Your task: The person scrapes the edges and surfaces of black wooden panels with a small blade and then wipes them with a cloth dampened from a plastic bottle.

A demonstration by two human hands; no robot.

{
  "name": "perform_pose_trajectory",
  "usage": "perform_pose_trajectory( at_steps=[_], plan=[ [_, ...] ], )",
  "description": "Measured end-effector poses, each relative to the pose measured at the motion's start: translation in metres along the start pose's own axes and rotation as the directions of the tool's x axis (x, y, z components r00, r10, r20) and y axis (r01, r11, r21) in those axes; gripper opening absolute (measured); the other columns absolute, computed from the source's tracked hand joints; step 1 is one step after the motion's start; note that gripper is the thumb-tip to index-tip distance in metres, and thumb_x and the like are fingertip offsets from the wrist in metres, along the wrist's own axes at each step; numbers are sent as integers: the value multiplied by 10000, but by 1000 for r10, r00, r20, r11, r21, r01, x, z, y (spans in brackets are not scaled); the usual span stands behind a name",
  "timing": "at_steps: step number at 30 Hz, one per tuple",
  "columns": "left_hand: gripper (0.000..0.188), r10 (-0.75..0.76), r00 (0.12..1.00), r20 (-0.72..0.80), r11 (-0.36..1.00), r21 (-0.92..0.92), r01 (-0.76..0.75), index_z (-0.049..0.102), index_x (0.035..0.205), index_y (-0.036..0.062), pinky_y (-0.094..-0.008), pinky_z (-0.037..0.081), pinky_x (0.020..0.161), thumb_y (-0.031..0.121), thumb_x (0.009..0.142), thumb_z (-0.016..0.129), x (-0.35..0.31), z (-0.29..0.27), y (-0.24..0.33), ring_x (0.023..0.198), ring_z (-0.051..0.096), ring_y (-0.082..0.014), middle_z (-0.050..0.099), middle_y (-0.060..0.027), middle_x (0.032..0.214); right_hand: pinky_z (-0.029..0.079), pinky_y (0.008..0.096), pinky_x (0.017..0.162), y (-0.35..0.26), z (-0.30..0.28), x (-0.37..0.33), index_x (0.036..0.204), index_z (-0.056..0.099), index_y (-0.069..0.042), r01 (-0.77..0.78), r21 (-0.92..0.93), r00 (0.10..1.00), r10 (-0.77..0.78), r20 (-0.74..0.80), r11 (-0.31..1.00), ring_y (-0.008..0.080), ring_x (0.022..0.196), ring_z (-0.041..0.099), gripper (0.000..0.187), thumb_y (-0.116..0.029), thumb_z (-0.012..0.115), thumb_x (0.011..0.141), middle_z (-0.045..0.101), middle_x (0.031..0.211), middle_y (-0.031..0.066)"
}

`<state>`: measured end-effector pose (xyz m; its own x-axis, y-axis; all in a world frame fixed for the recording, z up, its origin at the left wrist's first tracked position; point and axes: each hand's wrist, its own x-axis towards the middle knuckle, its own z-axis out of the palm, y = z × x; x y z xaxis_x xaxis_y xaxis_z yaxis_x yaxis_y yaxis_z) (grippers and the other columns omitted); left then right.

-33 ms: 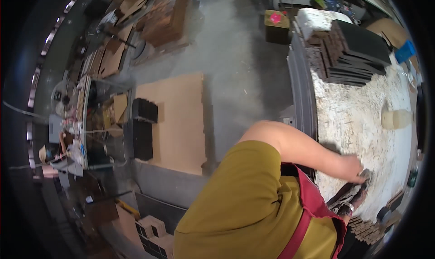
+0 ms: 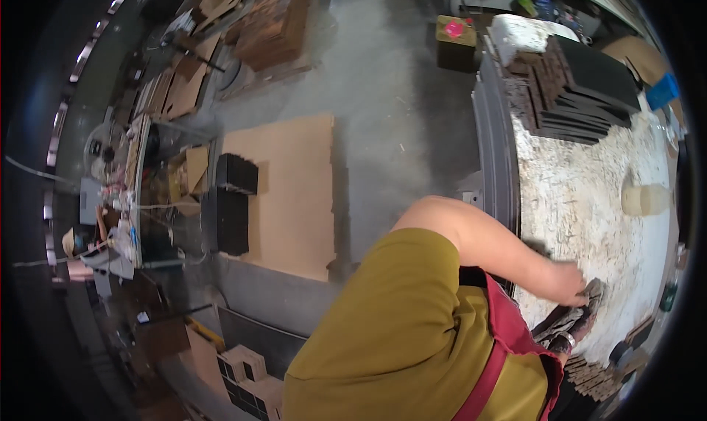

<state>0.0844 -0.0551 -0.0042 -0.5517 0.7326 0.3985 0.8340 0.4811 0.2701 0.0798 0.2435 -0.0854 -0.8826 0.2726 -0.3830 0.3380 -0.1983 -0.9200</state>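
Observation:
My left hand [image 2: 567,283] reaches over the white, stained worktable [image 2: 560,178], its fingers closed at the edge of a crumpled dark grey cloth [image 2: 593,291]. The cloth runs down toward my body. Close beside it is my right hand [image 2: 585,324], partly in shadow, with a light band at its wrist. Its fingers are largely hidden, so its grip does not show.
Dark flat boards [image 2: 582,89] are stacked at the table's far end, near a blue container [image 2: 662,92]. A pale jar [image 2: 645,199] stands on the right side. Brown strips [image 2: 593,379] lie near my right arm. Black boxes [image 2: 234,218] sit on floor cardboard [image 2: 291,200].
The whole view has shifted slightly. My left hand has moved a little toward my body; the cloth and my right hand stay close together.

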Motion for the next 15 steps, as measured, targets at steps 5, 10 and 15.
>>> perform_pose_trajectory(
  at_steps=[5,10,15],
  plan=[
    [336,-13,999,-49,999,38,15,594,1191,182,-470,481,695,233,868,512,-20,25,16,964,589,-321,593,-151,1085,404,390,1040,1,-25,36,1380,455,24,137,-460,987,-162,-15,877,272,1249,476,482,-252,369,995,473,1393,182],
    [488,-119,972,202,992,52,111,474,1368,339,-633,212,1075,408,890,547,-46,43,-11,1396,244,-405,257,-211,1521,420,392,1022,10,-18,32,1416,402,0,155,-348,986,-167,-3,924,294,1166,546,544,-298,437,963,505,1364,180],
    [555,-251,966,62,968,42,249,502,1358,367,-596,141,1116,549,841,583,-57,53,-35,1416,158,-425,184,-236,1539,429,420,1014,-22,44,-24,1390,429,9,-36,-174,996,20,-91,984,324,1157,545,536,-258,487,929,487,1372,195]
  ],
)
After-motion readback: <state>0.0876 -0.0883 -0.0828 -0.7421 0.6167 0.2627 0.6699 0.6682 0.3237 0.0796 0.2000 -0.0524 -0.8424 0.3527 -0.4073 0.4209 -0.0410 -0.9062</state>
